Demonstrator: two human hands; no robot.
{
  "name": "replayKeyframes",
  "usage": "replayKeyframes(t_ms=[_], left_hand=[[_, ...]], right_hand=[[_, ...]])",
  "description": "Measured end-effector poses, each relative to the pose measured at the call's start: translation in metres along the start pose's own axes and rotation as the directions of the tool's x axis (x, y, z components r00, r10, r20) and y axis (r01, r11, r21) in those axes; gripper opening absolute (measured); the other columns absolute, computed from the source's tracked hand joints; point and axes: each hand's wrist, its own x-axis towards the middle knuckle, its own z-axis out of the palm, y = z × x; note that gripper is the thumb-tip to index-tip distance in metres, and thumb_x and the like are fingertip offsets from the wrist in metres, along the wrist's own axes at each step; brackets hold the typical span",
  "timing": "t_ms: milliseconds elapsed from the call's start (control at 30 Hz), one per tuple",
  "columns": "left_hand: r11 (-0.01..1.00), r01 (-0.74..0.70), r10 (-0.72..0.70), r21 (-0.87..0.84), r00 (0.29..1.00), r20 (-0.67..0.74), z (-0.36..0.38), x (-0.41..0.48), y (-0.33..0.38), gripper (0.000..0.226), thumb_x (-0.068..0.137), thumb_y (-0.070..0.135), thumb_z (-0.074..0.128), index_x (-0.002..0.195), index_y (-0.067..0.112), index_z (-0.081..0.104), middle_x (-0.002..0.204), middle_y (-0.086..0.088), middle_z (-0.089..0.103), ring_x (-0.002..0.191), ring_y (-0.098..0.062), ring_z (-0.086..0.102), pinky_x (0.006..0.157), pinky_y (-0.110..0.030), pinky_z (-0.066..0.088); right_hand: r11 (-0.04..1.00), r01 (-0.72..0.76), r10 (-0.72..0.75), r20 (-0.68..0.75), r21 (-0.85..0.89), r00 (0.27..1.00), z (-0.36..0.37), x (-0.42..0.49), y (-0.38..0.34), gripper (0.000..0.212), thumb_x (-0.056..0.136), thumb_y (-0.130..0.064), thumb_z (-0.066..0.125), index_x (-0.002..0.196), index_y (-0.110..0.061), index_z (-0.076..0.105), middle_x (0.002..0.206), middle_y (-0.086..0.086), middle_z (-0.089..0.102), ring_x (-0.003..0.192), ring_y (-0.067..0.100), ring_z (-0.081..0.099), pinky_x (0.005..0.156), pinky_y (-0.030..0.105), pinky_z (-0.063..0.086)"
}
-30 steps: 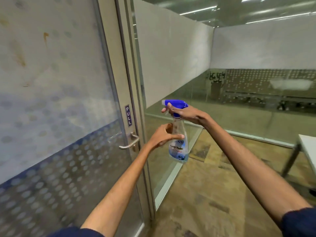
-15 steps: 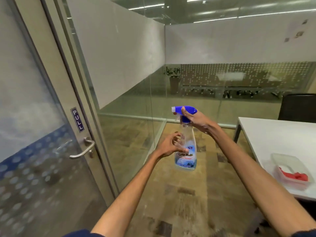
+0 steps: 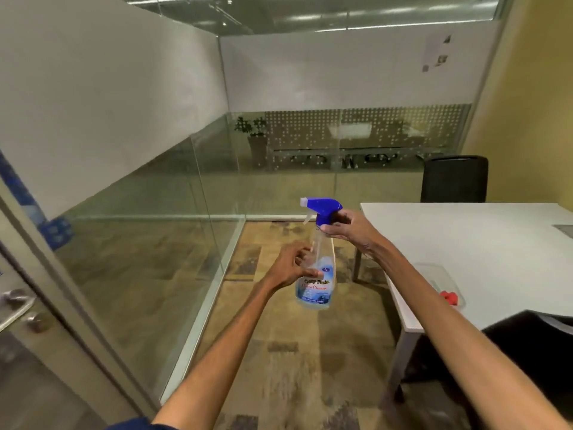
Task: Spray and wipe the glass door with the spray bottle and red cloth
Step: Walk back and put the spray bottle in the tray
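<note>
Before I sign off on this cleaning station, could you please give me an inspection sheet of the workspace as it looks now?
Surface: white rectangular table, mostly bare.
Job's things: clear plastic spray bottle with blue trigger head held in mid-air; red cloth in a clear plastic tray on the table; glass door's metal handle at far left.
Clutter: nothing seen.
Hands: left hand on the bottle's body; right hand at its neck.
Cables: nothing seen.
Surroundings: glass partitions, black chair, potted plant.

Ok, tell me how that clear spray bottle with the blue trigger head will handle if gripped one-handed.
The clear plastic spray bottle with the blue trigger head looks only partly full, so probably light. Its smooth tapered body may slip, which could be why the left hand steadies it low while the right hand holds the neck. Thin walls likely flex when squeezed.
</note>
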Motion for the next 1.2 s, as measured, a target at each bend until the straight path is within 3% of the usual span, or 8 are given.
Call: replayKeyframes(t_ms=[133,267,467,667,800,967,1100,1200], left_hand=[[1.000,-0.014,0.014,0.000,1.000,0.025,0.044,0.037,0.021,0.064,0.067,0.029,0.091,0.121,0.012,0.061,0.109,-0.008,0.068,0.094,-0.018,0.063,0.074,-0.020,0.051],[1.000,-0.030,0.030,-0.002,0.996,0.083,0.085,0.068,0.041,0.059,0.068,0.029,0.090,0.117,0.016,0.061,0.105,-0.002,0.069,0.095,-0.019,0.066,0.081,-0.034,0.057],[0.997,-0.059,0.053,0.039,0.988,0.147,0.138,0.110,0.062,0.064,0.065,0.030,0.091,0.118,0.010,0.062,0.104,-0.007,0.069,0.091,-0.023,0.066,0.075,-0.034,0.056],[0.994,-0.083,0.070,0.067,0.981,0.181,0.195,0.162,0.077,0.066,0.069,0.034,0.088,0.123,0.011,0.059,0.118,-0.007,0.065,0.104,-0.023,0.063,0.088,-0.038,0.058],[0.992,-0.109,0.091,0.068,0.970,0.224,0.232,0.211,0.081,0.061,0.073,0.033,0.086,0.123,0.013,0.058,0.124,-0.007,0.062,0.102,-0.019,0.061,0.085,-0.034,0.058],[0.995,-0.095,0.082,0.033,0.952,0.296,0.269,0.272,0.083,0.061,0.074,0.032,0.086,0.125,0.014,0.058,0.127,-0.005,0.058,0.105,-0.020,0.059,0.086,-0.036,0.057],[0.996,-0.089,0.077,0.019,0.933,0.352,0.296,0.315,0.081,0.057,0.075,0.031,0.085,0.121,0.013,0.058,0.125,-0.007,0.060,0.106,-0.023,0.061,0.092,-0.040,0.056],[0.997,-0.073,0.070,-0.007,0.923,0.379,0.315,0.339,0.076,0.056,0.076,0.031,0.084,0.121,0.013,0.057,0.124,-0.007,0.060,0.104,-0.023,0.061,0.091,-0.040,0.057]], right_hand=[[0.999,0.024,-0.022,-0.080,0.021,0.997,-0.054,-0.001,0.012,0.046,0.083,-0.005,0.077,0.126,-0.005,0.063,0.110,0.007,0.073,0.100,0.019,0.071,0.088,0.029,0.058],[0.999,0.024,-0.018,-0.185,0.034,0.983,-0.106,-0.006,0.028,0.051,0.080,-0.004,0.080,0.128,-0.002,0.063,0.114,0.012,0.073,0.100,0.022,0.072,0.087,0.031,0.059],[1.000,-0.013,0.008,-0.275,-0.017,0.961,-0.170,-0.007,0.051,0.044,0.078,-0.003,0.082,0.119,-0.003,0.067,0.100,0.004,0.076,0.089,0.015,0.075,0.078,0.026,0.061],[0.996,-0.065,0.041,-0.361,-0.056,0.932,-0.228,0.005,0.076,0.029,0.081,-0.007,0.080,0.100,-0.025,0.068,0.087,-0.013,0.076,0.082,0.003,0.074,0.065,0.013,0.055],[0.991,-0.106,0.060,-0.417,-0.087,0.907,-0.269,0.022,0.095,0.029,0.083,-0.008,0.078,0.098,-0.030,0.068,0.083,-0.020,0.075,0.081,-0.001,0.074,0.063,0.009,0.053],[0.978,-0.172,0.096,-0.487,-0.115,0.868,-0.319,0.050,0.116,0.029,0.087,-0.010,0.075,0.114,-0.018,0.067,0.094,-0.012,0.073,0.082,0.003,0.072,0.067,0.008,0.053],[0.961,-0.234,0.133,-0.497,-0.148,0.857,-0.350,0.073,0.134,0.036,0.089,-0.010,0.073,0.124,-0.010,0.065,0.104,-0.001,0.071,0.091,0.009,0.069,0.083,0.020,0.051],[0.955,-0.254,0.142,-0.513,-0.155,0.846,-0.368,0.085,0.149,0.036,0.089,-0.010,0.073,0.124,-0.010,0.065,0.102,-0.002,0.070,0.087,0.004,0.067,0.080,0.019,0.048]])
